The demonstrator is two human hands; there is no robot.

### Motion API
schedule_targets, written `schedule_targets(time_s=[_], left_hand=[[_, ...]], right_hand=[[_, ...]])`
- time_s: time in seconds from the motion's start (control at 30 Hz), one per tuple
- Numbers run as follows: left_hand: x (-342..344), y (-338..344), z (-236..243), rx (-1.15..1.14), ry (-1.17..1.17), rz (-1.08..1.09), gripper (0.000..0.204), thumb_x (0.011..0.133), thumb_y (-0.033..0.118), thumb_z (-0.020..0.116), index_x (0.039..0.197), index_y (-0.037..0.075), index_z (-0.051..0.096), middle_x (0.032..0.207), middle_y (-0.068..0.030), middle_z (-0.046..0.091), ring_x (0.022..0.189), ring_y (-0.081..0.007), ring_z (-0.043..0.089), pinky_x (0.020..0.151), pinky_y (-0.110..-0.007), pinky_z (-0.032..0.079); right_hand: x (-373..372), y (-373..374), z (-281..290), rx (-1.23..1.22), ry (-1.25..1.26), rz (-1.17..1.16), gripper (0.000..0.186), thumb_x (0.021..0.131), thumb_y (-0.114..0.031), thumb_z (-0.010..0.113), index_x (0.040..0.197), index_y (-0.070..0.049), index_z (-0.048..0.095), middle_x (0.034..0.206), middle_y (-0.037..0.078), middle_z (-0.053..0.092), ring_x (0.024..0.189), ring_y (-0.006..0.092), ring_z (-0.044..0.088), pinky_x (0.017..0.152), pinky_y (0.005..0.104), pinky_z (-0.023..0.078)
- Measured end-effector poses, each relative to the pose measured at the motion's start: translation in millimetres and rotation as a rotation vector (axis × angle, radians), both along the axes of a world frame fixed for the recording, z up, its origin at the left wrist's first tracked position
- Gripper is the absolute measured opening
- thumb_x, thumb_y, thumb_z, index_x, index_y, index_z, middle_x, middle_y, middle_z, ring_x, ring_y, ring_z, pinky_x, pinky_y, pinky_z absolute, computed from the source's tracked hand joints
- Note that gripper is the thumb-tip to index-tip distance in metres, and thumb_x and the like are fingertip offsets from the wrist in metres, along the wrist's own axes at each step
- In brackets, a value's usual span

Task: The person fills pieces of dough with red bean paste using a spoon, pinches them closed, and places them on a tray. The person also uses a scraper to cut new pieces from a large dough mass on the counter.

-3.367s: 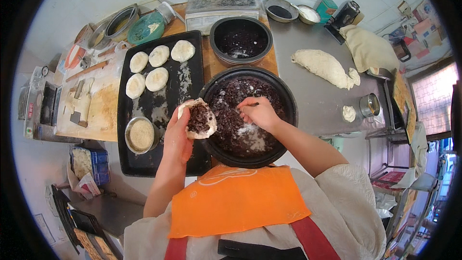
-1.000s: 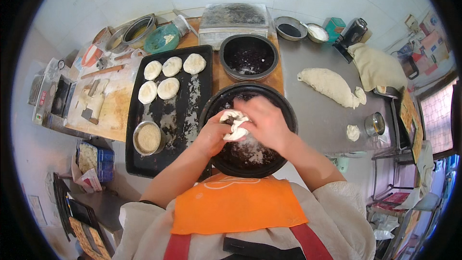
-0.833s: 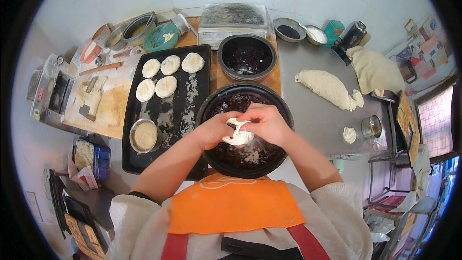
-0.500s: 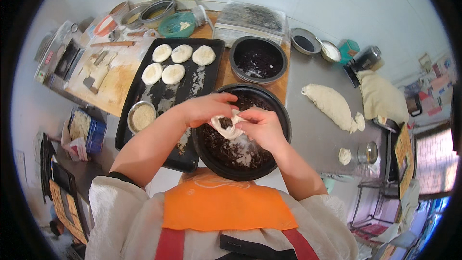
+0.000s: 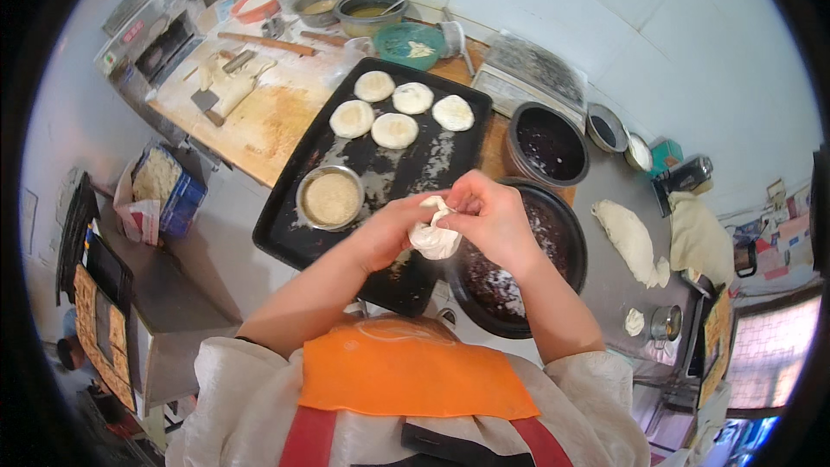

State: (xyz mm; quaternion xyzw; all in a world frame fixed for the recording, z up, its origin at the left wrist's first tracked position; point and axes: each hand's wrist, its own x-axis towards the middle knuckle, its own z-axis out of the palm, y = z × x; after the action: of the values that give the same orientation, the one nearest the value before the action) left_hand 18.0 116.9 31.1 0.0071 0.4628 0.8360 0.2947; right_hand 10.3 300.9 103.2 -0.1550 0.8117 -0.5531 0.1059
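Observation:
A pouch of white dough [image 5: 435, 241] is between my hands, its top gathered into a twisted neck. My left hand [image 5: 386, 230] cups the pouch from the left side. With fingers and thumb, my right hand [image 5: 494, 218] pinches the gathered neck. No filling shows at the closed top. Below my right forearm stands a large black pan [image 5: 577, 252] of dark crumbly filling [image 5: 512, 287] dusted with white. Left of my hands lies a black baking tray [image 5: 294, 227] bearing several flat round dough pieces [image 5: 394, 131] and a metal bowl of pale grains [image 5: 332, 199].
A second dark bowl [image 5: 546, 145] sits behind the pan. At right, a long dough piece [image 5: 624, 238] and a small dough lump [image 5: 635, 322] rest on the metal counter. A floury board [image 5: 275, 125] with rolling pin [image 5: 266, 43] and scraper [image 5: 206, 101] is at far left; a scale [image 5: 531, 71] stands behind.
The dough, earlier open with dark filling showing, is now drawn closed at the top. My hands moved from over the pan to the tray's edge, and the view has turned left.

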Motion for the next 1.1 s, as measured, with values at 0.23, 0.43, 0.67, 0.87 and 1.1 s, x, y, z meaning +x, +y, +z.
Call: schedule_targets(time_s=[0.23, 0.43, 0.67, 0.87, 1.1], left_hand=[[19.3, -93.7, -25.9, 0.367, -0.176, 0.338, 0.057, 0.102, 0.052, 0.032, 0.12, 0.005, 0.058, 0.106, -0.0071, 0.065, 0.098, -0.0188, 0.063, 0.086, -0.033, 0.05], [19.6, -142.0, -55.0, 0.403, -0.216, 0.24, 0.047, 0.102, 0.047, 0.036, 0.11, 0.007, 0.06, 0.1, -0.0074, 0.065, 0.095, -0.0187, 0.063, 0.084, -0.033, 0.051], [-3.0, -167.5, -54.1, 0.334, -0.325, 0.276, 0.055, 0.099, 0.054, 0.038, 0.123, 0.007, 0.054, 0.114, -0.0102, 0.061, 0.107, -0.0216, 0.059, 0.093, -0.035, 0.047], [-28.5, -219.7, -34.1, -0.052, -0.048, 0.456, 0.077, 0.096, 0.062, 0.038, 0.145, 0.004, 0.029, 0.143, -0.0128, 0.044, 0.129, -0.0259, 0.046, 0.108, -0.044, 0.033], [-37.2, -250.8, -43.8, -0.059, -0.175, 0.578, 0.06, 0.099, 0.048, 0.045, 0.136, 0.001, 0.04, 0.129, -0.0134, 0.057, 0.116, -0.0252, 0.056, 0.098, -0.038, 0.043]], right_hand=[[10.3, -126.8, -53.9, -0.211, -0.003, -0.047, 0.019, 0.073, 0.002, 0.075, 0.092, 0.0, 0.071, 0.076, 0.006, 0.062, 0.068, 0.0101, 0.06, 0.061, 0.0258, 0.048], [10.5, -180.2, -39.4, 0.071, 0.025, 0.053, 0.008, 0.076, 0.002, 0.07, 0.083, -0.002, 0.067, 0.074, 0.008, 0.06, 0.069, 0.0163, 0.062, 0.062, 0.0273, 0.049], [4.4, -188.3, -50.9, 0.21, 0.449, 0.105, 0.051, 0.072, -0.013, 0.077, 0.118, -0.004, 0.058, 0.119, 0.015, 0.057, 0.112, 0.0346, 0.054, 0.093, 0.0389, 0.046], [-18.4, -196.6, -81.4, 0.197, 0.245, 0.018, 0.059, 0.065, -0.011, 0.08, 0.119, -0.007, 0.057, 0.128, 0.015, 0.052, 0.118, 0.0348, 0.053, 0.097, 0.0393, 0.046], [-49.0, -226.3, -127.6, 0.422, 0.438, 0.301, 0.049, 0.067, -0.001, 0.068, 0.115, -0.005, 0.058, 0.12, 0.015, 0.055, 0.117, 0.0337, 0.052, 0.097, 0.0413, 0.045]])
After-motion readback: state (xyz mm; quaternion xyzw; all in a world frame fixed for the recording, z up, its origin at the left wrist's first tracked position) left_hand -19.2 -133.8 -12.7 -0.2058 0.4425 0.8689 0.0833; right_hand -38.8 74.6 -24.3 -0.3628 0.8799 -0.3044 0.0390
